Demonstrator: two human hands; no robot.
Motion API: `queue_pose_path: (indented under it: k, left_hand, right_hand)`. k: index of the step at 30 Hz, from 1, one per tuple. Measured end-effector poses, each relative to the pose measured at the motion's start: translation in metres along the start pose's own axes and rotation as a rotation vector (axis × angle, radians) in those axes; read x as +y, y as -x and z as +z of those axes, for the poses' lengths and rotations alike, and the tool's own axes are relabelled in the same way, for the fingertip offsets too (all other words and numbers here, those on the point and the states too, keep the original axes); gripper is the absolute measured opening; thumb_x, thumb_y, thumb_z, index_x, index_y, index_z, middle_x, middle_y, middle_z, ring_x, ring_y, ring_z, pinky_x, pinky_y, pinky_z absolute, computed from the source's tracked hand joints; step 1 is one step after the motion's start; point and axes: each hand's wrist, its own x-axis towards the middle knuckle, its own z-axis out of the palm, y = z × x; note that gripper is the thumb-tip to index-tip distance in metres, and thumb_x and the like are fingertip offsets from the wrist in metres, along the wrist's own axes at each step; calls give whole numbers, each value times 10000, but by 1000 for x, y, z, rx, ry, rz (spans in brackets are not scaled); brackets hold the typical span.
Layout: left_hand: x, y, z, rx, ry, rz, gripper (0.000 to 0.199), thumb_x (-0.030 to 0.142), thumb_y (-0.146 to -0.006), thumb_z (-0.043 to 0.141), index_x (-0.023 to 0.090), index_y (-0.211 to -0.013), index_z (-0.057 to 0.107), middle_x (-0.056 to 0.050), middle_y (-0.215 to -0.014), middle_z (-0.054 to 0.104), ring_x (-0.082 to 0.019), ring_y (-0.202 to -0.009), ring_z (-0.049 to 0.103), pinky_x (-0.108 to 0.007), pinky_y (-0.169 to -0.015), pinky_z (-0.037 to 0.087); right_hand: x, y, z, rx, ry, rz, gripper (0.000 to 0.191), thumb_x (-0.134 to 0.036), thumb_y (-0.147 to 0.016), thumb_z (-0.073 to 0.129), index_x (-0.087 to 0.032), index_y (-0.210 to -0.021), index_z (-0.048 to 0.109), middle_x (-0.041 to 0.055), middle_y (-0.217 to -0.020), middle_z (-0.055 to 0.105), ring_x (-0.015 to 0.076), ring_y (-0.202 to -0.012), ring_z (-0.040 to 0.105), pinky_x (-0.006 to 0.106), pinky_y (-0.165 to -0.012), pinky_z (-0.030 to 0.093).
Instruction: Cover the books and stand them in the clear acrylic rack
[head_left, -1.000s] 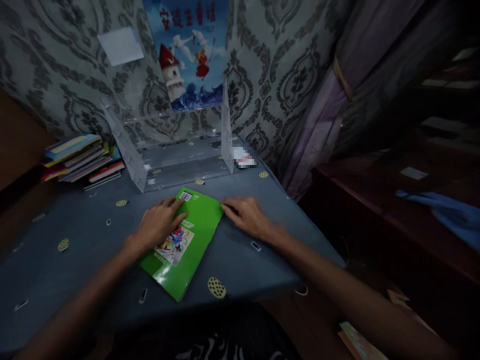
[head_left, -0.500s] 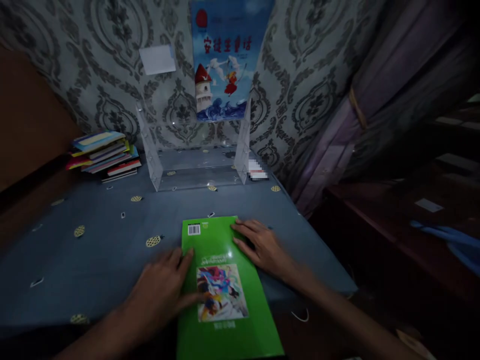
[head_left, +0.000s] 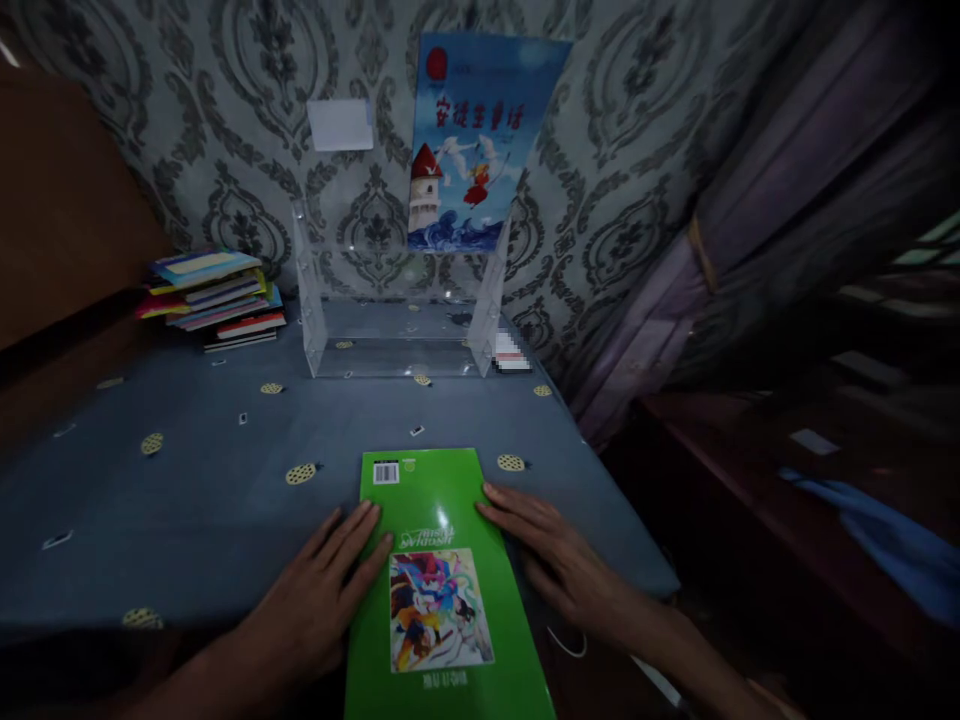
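A green book (head_left: 442, 505) lies flat at the front edge of the table, its barcode at the far left corner and a colourful picture lower on the cover. My left hand (head_left: 326, 580) rests against the book's left edge with the fingertips on the cover, fingers extended. On the other side, my right hand (head_left: 555, 550) touches the right edge with its fingertips, fingers stretched out. Beyond the book stands a clear acrylic rack (head_left: 401, 340), and a blue picture book (head_left: 472, 145) is upright at its upper right.
A pile of books (head_left: 217, 295) sits at the back left of the blue tablecloth (head_left: 225, 500). Right of the rack lies a small blurred white item (head_left: 511, 352). A purple curtain (head_left: 660, 310) hangs at the right, near a dark red surface (head_left: 720, 470).
My left thumb has moved off the cover picture towards the book's left edge. My right hand has slid nearer along the right edge. The view has shifted slightly.
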Motion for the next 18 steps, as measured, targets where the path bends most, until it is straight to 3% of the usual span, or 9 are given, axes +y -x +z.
queue_pose_path:
  k: [3,6,11,15,18]
  left_hand:
    - [-3,-4,1,133,-2,23,839,281,-881,589,168,-1593,160,-175,-1564,386,-332,-1448,361,-493,-1139,383]
    - [-15,-12,-8,229,91,31,735,355,-919,591,239,-1567,266,-119,-1521,470,-299,-1408,436,-470,-1098,446]
    - [-39,-34,-30,314,460,-120,508,362,-938,568,349,-1437,471,-45,-1386,617,-261,-1262,593,-431,-1021,514]
    - [-53,-54,-44,271,695,-292,490,405,-948,526,266,-1417,492,-94,-1306,656,-276,-1160,643,-426,-971,527]
    - [-61,-75,-46,339,760,-413,431,435,-956,501,205,-1318,533,-102,-1169,696,-263,-1043,671,-381,-868,552]
  right_hand:
    - [-7,7,-8,-109,-49,23,653,-229,-968,497,-316,-1569,257,67,-1635,290,247,-1501,280,520,-1205,293]
    - [-6,7,-9,-103,-114,44,675,-366,-962,577,-309,-1564,277,98,-1634,289,262,-1498,288,502,-1198,308]
    - [6,-16,-2,172,-257,80,478,-401,-1004,489,-314,-1473,461,104,-1514,491,248,-1383,481,459,-1134,419]
    - [12,-48,-2,317,-388,73,479,-536,-930,566,-286,-1337,599,102,-1288,666,277,-1186,624,464,-1030,503]
    - [15,-73,-5,377,-437,159,368,-539,-934,544,-251,-1096,709,82,-1057,727,256,-978,672,412,-893,547]
